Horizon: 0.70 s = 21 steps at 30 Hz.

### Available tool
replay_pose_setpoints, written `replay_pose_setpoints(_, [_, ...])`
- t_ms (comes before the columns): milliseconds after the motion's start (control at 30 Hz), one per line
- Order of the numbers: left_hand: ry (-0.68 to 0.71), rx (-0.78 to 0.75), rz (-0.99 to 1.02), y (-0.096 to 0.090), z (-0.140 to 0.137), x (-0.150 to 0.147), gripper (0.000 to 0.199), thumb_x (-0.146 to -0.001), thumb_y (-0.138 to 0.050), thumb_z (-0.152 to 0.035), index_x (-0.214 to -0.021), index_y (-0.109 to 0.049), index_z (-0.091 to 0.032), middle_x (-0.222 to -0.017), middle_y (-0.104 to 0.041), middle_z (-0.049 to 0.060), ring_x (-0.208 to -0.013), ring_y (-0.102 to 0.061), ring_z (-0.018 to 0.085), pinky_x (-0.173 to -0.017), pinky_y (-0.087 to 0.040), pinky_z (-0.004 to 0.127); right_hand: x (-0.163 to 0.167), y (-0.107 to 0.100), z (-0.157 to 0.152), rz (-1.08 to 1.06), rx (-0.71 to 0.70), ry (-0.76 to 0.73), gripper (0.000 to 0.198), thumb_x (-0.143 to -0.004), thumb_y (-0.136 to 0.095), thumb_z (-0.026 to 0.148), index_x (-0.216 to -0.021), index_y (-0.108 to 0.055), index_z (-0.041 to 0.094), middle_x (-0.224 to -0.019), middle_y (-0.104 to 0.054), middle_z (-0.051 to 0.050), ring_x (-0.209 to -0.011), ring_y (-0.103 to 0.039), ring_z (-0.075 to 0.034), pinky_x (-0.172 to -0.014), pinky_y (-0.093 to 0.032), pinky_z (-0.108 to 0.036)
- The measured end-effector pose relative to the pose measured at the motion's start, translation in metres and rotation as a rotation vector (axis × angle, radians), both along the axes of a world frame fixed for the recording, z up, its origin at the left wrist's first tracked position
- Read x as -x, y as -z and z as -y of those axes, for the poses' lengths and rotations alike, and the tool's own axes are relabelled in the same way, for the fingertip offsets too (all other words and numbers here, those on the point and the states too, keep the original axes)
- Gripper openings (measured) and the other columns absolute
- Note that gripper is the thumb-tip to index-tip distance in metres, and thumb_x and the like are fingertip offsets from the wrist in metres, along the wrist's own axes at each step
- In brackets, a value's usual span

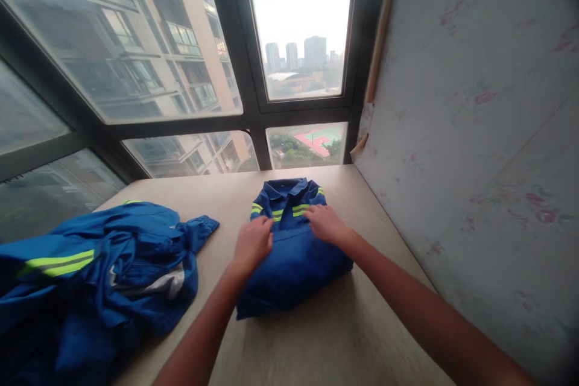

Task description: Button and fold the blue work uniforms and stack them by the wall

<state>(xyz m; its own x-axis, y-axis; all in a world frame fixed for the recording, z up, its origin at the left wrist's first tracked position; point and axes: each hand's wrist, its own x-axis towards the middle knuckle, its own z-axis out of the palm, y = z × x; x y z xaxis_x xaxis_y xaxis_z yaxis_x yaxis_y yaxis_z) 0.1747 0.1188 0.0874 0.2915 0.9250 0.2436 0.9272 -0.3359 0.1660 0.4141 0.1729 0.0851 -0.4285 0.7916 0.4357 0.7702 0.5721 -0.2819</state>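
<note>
In front of me a blue work jacket (294,265) lies folded into a compact bundle, its collar at the far end and yellow-green reflective stripes across the chest. The lower part is folded up over the front. My left hand (256,242) grips the left end of that fold's upper edge, fingers curled. At the right end, my right hand (326,223) holds the same edge near a stripe, fingertips bent over the cloth.
Another blue garment (136,265) with reflective stripes lies crumpled at the left. Both rest on a pale wooden surface (380,307). Dark-framed windows (257,114) stand behind, and a flower-papered wall (474,132) bounds the right side.
</note>
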Motion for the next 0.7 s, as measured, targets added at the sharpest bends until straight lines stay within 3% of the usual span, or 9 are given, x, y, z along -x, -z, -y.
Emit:
replay_pose_setpoints(100, [-0.033, 0.008, -0.037, 0.034, 0.014, -0.012, 0.041, -0.092, -0.047, -0.033, -0.131, -0.058, -0.025, -0.138, -0.056, 0.009, -0.129, -0.049, 0.028, -0.109, -0.036, 0.049, -0.002, 0.032, 0.001, 0.083, 0.068, -0.045, 0.023, -0.092, -0.057, 0.028, -0.113, -0.066, 0.022, -0.122, -0.064, -0.007, -0.113, -0.057, -0.024, -0.101, -0.044, -0.043])
replay_pose_setpoints(200, [-0.011, 0.018, -0.07, 0.07, 0.03, -0.021, 0.045, -0.095, -0.043, -0.035, -0.138, -0.052, -0.027, -0.149, -0.046, 0.008, -0.137, -0.041, 0.029, -0.112, -0.03, 0.054, -0.009, 0.07, 0.013, 0.144, 0.118, -0.042, 0.034, -0.094, -0.05, 0.028, -0.124, -0.062, 0.02, -0.135, -0.058, -0.009, -0.128, -0.047, -0.027, -0.112, -0.03, -0.048])
replay_pose_setpoints(300, [-0.003, 0.004, -0.082, 0.089, 0.038, -0.024, 0.05, -0.095, -0.043, -0.034, -0.145, -0.043, -0.029, -0.156, -0.034, 0.006, -0.143, -0.032, 0.029, -0.116, -0.023, 0.054, -0.012, 0.097, 0.022, 0.136, 0.093, -0.047, 0.041, -0.096, -0.043, 0.027, -0.134, -0.056, 0.018, -0.145, -0.05, -0.01, -0.138, -0.037, -0.026, -0.118, -0.019, -0.049])
replay_pose_setpoints(500, [-0.05, -0.022, -0.067, 0.092, 0.037, -0.028, 0.054, -0.094, -0.044, -0.032, -0.148, -0.038, -0.029, -0.157, -0.031, 0.005, -0.145, -0.028, 0.028, -0.119, -0.018, 0.053, -0.012, 0.112, 0.022, 0.076, 0.051, -0.037, 0.044, -0.094, -0.043, 0.023, -0.136, -0.055, 0.019, -0.148, -0.046, -0.007, -0.14, -0.035, -0.024, -0.119, -0.019, -0.048])
replay_pose_setpoints(700, [-0.08, -0.026, -0.044, 0.09, 0.045, -0.024, 0.048, -0.095, -0.042, -0.033, -0.142, -0.048, -0.024, -0.154, -0.039, 0.007, -0.143, -0.032, 0.028, -0.119, -0.02, 0.052, -0.017, 0.112, 0.02, 0.011, 0.045, -0.041, 0.043, -0.094, -0.038, 0.018, -0.132, -0.058, 0.018, -0.144, -0.052, -0.007, -0.139, -0.038, -0.023, -0.118, -0.024, -0.049])
